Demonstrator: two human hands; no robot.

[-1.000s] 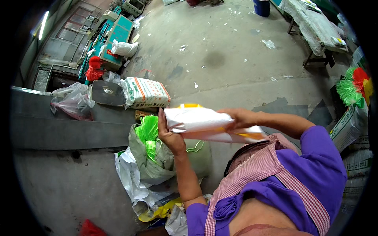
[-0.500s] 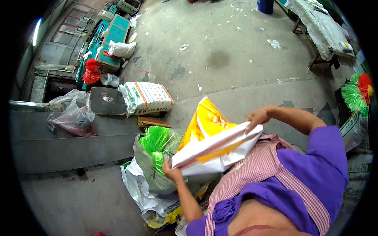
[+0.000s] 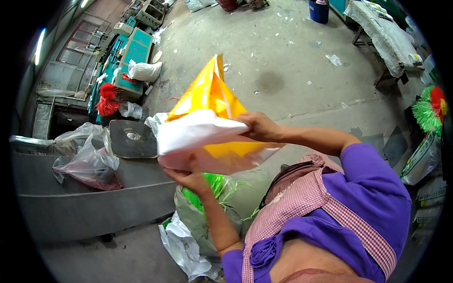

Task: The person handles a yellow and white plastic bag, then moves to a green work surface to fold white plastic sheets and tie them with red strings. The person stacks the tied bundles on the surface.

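I hold a stiff woven sack (image 3: 207, 127), white outside and yellow-orange on its printed face, raised in front of me. My left hand (image 3: 188, 175) grips its lower edge from underneath. My right hand (image 3: 257, 127) grips its upper right side, thumb over the white fold. The sack's yellow end points up and away from me. Below it stands a grey sack (image 3: 207, 217) holding bright green plastic fibres (image 3: 214, 186).
A grey metal bench (image 3: 85, 207) runs at left with a clear plastic bag (image 3: 89, 162) and a dark square plate (image 3: 133, 138) on it. Teal machines (image 3: 132, 52), red fibre tufts (image 3: 107, 98), white bags (image 3: 144, 70) lie beyond. A table (image 3: 387, 37) stands at far right.
The sack went from lying flat and horizontal between my hands to tilted, then raised with its yellow face opened upward. My view came closer to it.
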